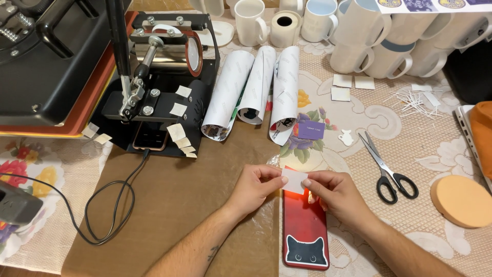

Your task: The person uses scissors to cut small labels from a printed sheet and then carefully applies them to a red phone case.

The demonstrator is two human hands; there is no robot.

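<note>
Warm, even indoor light from above makes soft short shadows under the hands on the worktop (169, 205), the picture is sharp, and the white mugs (359, 36) look slightly overexposed.

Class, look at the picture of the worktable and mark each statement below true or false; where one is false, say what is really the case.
1. Both hands hold one small white paper slip between them. True: the left hand and right hand pinch the white slip.
2. The red phone lies face up with its screen lit. False: the red phone shows its back, with a black cat design.
3. The scissors lie to the right of the hands. True: the scissors rest on the lace tablecloth.
4. The rolled printed sheets stand upright. False: the rolled sheets lie flat beside the black mug press.
</note>
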